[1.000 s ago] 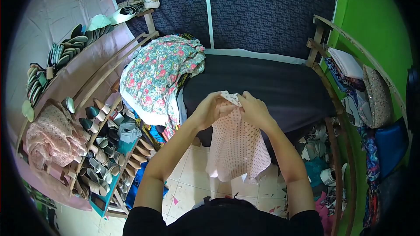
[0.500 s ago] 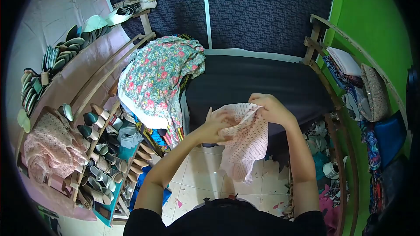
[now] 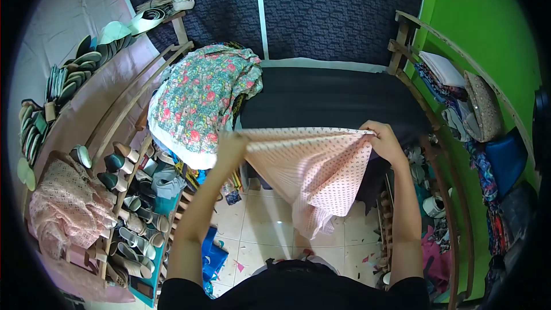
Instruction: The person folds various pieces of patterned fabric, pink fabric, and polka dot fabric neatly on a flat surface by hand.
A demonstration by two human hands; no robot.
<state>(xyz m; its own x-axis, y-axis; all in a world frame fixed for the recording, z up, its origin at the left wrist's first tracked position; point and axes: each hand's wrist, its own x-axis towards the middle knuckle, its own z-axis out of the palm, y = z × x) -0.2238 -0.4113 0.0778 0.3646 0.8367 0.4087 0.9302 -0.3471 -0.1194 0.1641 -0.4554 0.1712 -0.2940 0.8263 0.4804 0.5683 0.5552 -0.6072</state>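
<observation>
A light pink fabric piece [image 3: 321,166] with small dark dots stretches between my two hands, its top edge pulled nearly straight and its lower part hanging in folds. At its left corner, my left hand [image 3: 231,150] is closed and smeared by motion. My right hand [image 3: 385,140] pinches the right end of the same edge. Behind the cloth lies a surface covered in black cloth [image 3: 338,95]. To the left of it, a floral cloth [image 3: 201,95] lies draped over a pile, close to my left hand.
Wooden racks on the left hold several shoes [image 3: 135,241], insoles [image 3: 74,80] and a pink lace cloth [image 3: 69,201]. Folded fabrics [image 3: 445,69] and a blue item [image 3: 505,161] rest on the right rack. Scraps dot the tiled floor [image 3: 258,235].
My left hand has moved left and my right hand slightly right, spreading the bunched pink fabric out wide. The view has shifted slightly.
</observation>
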